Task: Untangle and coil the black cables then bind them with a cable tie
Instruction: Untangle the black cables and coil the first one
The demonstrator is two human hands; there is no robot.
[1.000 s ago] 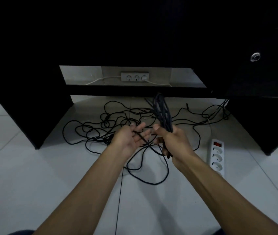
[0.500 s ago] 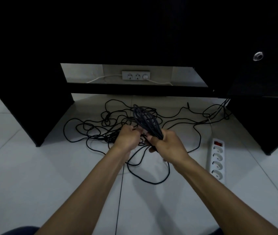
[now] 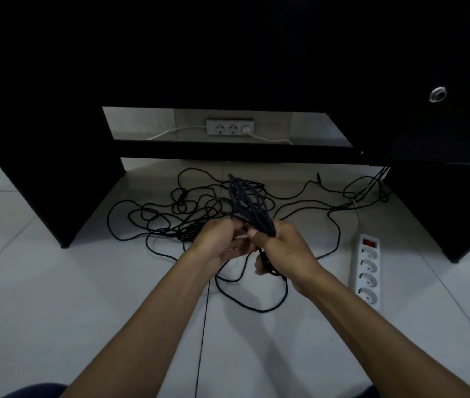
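Head view | right hand (image 3: 282, 248) fingers curled round coiled cable bundle (image 3: 249, 205), held above floor | left hand (image 3: 219, 245) fingers pinch cable strand beside it | loose black cables (image 3: 170, 216) sprawl on tiles (image 3: 55, 282) under desk (image 3: 41, 168); power strip (image 3: 367, 271) to the right

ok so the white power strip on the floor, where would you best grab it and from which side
Take the power strip across its narrow width near the middle, coming down from above. It lies flat on the floor tiles, sockets up, with both long edges free, so fingers can probably close over them. Avoid the far end, where its red switch sits and its white cord leaves among the loose black cables.
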